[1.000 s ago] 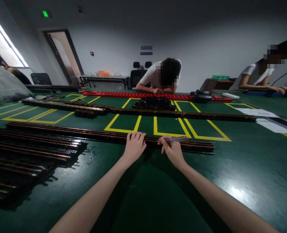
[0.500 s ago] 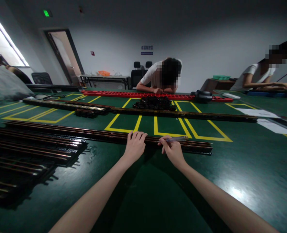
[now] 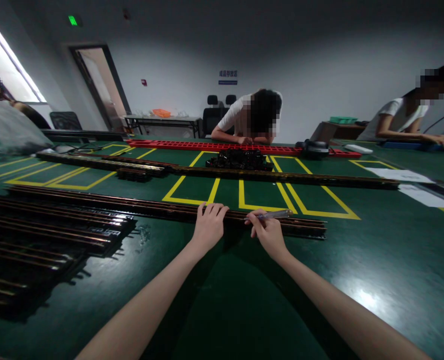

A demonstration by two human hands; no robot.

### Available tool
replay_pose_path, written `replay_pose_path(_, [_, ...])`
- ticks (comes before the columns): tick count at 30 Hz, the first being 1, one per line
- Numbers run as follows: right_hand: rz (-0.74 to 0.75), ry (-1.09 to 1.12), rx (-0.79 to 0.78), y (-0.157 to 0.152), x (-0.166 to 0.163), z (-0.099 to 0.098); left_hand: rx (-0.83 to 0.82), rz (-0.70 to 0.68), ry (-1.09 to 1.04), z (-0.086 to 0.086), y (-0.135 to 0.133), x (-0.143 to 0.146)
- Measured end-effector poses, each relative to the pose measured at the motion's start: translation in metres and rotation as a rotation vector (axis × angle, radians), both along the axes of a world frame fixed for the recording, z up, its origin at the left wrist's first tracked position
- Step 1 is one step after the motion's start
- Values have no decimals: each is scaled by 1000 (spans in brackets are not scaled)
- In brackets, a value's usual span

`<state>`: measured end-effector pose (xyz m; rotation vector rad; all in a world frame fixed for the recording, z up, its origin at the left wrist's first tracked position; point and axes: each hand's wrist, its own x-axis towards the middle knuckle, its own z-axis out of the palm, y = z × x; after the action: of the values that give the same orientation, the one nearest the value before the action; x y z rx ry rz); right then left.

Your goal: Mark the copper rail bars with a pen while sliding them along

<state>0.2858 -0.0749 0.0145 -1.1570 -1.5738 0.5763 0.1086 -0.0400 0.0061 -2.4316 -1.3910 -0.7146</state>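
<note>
A long black rail [image 3: 304,228] with copper-coloured strips lies across the green table in front of me. My left hand [image 3: 209,222] lies over its near side, fingers curled across the top and thumb hidden. To the right, my right hand [image 3: 266,231] is closed around a pen [image 3: 278,214] with a clear barrel. The pen's tip points left, down at the rail, and whether it touches cannot be made out. Beyond the rail's right end is bare green tabletop.
Several similar rails [image 3: 49,245] are stacked at the left. Farther back lie another long rail [image 3: 319,180], a heap of black parts [image 3: 240,160], a red grid strip [image 3: 191,146] and paper sheets [image 3: 428,196]. Three other people sit around the table.
The rail has slid slightly left under my hands. My hands keep nearly the same position and hold. A co-worker's hands at the far right have shifted a little.
</note>
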Motion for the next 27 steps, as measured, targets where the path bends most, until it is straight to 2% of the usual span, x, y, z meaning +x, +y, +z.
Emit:
replay_pose_path(13, [-4, 9, 17, 1, 1, -3, 9, 7, -21, 1, 1, -1])
replay_pose_path(27, [-102, 122, 72, 1, 3, -4, 7, 15, -56, 1, 0, -2])
